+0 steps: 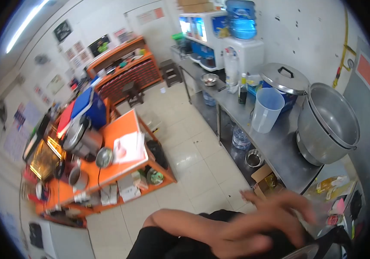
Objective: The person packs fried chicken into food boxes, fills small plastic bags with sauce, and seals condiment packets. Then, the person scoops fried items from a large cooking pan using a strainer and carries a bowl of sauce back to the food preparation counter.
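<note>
My left hand point(275, 218) reaches across my body to the lower right, blurred by motion. Its fingers look spread and I see nothing held in them. Close beyond the fingertips is a cluttered surface with a yellow-labelled pack point(326, 184) and a pink item point(338, 206). A black handle point(336, 240), beside a curved metal rim, shows at the bottom right below the hand. My right hand cannot be made out. A small bit of skin, perhaps a foot, shows just above my left hand.
Along the right runs a steel table point(280, 149) bearing a large aluminium pot point(329, 125), a translucent pitcher point(267, 110), a lidded pot point(285, 77) and a water dispenser point(243, 54). A cardboard box point(263, 181) sits beneath. An orange counter point(107, 172) holds a steel cooker point(83, 140) and bowls.
</note>
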The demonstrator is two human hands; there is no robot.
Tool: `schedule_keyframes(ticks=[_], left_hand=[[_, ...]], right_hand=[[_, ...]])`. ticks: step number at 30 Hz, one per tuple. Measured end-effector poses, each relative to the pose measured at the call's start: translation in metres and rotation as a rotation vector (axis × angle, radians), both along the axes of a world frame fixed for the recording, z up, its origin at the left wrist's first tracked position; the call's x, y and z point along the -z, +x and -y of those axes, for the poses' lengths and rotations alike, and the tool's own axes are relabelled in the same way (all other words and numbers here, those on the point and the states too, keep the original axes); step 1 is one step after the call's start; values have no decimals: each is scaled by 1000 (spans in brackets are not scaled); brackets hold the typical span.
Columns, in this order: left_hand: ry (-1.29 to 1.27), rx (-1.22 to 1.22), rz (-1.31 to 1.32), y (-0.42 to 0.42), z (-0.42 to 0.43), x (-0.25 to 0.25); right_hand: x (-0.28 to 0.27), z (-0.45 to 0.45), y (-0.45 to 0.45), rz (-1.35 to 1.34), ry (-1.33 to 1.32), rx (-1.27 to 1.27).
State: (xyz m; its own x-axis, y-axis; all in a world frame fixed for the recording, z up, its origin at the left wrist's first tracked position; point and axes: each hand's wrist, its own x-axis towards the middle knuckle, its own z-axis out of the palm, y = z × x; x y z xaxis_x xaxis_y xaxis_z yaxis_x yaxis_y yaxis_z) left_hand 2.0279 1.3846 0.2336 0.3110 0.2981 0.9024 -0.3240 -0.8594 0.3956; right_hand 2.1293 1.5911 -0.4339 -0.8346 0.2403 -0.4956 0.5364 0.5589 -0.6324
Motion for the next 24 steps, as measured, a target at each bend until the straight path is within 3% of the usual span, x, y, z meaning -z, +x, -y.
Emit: schedule_keyframes(ticks=[1,2,3,4,5,9,17,18,21,24], left_hand=[[318,-551,555,6,1,-44],[161,-470,241,-87,7,6],[53,-363,498,-102,14,-15],[-67,-257,756,-106,24,-45],[-221,-255,762,-126,29,-69],[-618,-22,598,-250,4,-65],[-811,355,243,-504,-101,-45],[-821,376,216,-534,-113,-44],[-850,401,187,-621,-150,-41],[-867,393,149,-696,-183,-32]], right_hand=[[-41,-4,-76,-78,-153,153],[-110,-8,-139,-65,-584,383],[-203,-3,-186,-126,-751,471],[-237,-7,-232,-210,-846,437],[-252,-14,-279,-211,-890,421],[-286,-34,-429,-252,-925,414],[-313,-83,-588,-263,-991,656],[-369,-86,-606,-321,-931,710],[-303,-146,-642,-521,-909,936],[-297,-205,-690,-502,-732,1199]])
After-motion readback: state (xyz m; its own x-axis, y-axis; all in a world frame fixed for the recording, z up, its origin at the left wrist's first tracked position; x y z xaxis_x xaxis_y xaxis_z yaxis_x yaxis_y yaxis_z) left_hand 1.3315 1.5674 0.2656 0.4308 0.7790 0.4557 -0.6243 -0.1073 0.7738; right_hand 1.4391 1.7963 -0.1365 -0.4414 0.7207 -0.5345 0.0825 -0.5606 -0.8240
